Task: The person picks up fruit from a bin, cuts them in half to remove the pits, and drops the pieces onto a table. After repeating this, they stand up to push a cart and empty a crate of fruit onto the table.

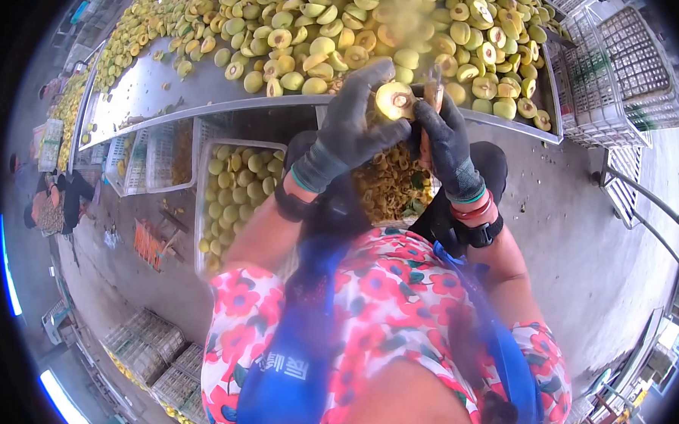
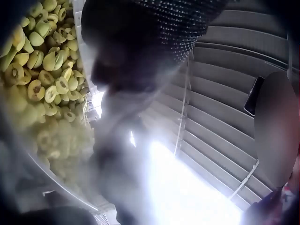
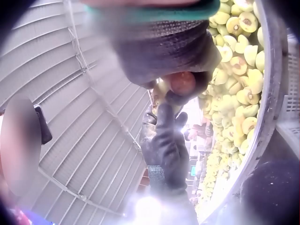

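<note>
Left hand (image 1: pixel 347 132) grips fruit half (image 1: pixel 394 100) near heaped table (image 1: pixel 160 87) and full crate (image 1: pixel 201 203).

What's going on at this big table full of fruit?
A person in dark gloves is handling halved yellow-green fruit. The left hand grips a fruit half with its pit showing; the right hand is at it too, fingers curled, whether round a tool is unclear. The table is heaped with halves.
</note>
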The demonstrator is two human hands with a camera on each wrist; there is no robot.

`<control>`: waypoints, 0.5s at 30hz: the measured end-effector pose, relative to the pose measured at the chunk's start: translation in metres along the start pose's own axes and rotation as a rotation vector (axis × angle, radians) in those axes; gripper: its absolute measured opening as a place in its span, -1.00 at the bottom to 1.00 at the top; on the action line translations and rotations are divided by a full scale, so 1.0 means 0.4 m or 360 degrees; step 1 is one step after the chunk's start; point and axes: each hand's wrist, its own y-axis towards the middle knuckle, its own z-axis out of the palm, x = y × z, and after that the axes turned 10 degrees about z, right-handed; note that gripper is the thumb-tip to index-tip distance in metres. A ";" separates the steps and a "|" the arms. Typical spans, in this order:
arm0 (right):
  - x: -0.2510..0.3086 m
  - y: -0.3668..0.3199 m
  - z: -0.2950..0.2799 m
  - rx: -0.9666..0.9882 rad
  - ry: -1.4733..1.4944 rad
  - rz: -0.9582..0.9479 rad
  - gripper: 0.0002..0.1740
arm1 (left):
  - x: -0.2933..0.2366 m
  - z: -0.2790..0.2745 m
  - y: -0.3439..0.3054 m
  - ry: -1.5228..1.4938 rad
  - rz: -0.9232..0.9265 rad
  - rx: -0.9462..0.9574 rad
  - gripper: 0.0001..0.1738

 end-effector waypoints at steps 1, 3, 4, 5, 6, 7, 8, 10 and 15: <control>0.023 -0.007 0.011 0.0006 0.0272 0.0196 -0.69 | 0.001 0.011 -0.011 -0.0228 -0.0230 -0.0015 -0.46; 0.034 -0.020 0.021 -0.0031 0.0459 0.0338 -0.70 | -0.001 0.029 -0.026 -0.0682 -0.0685 -0.0052 -0.53; 0.011 -0.021 0.019 -0.0041 0.0365 0.0291 -0.69 | -0.009 0.046 -0.032 -0.0652 -0.0840 -0.0087 -0.58; -0.002 -0.022 0.019 -0.0054 0.0272 0.0238 -0.69 | -0.018 0.047 -0.033 -0.0581 -0.0877 -0.0170 -0.59; 0.018 -0.029 0.024 -0.0108 0.0224 0.0218 -0.72 | -0.028 0.044 -0.026 -0.0509 -0.0909 -0.0252 -0.60; 0.009 -0.036 0.020 -0.0165 0.0060 0.0169 -0.73 | -0.038 0.044 -0.021 -0.0438 -0.0943 -0.0335 -0.60; -0.007 -0.044 0.013 -0.0223 -0.0102 0.0121 -0.74 | -0.045 0.051 -0.016 -0.0845 -0.1108 -0.0628 -0.60; -0.010 -0.067 0.007 -0.0244 -0.0502 -0.0053 -0.75 | -0.107 0.032 -0.006 -0.0279 -0.0656 -0.0508 -0.59; 0.004 -0.112 0.037 -0.0029 -0.0980 -0.0278 -0.70 | -0.085 0.046 -0.026 0.0077 -0.0312 -0.0415 -0.56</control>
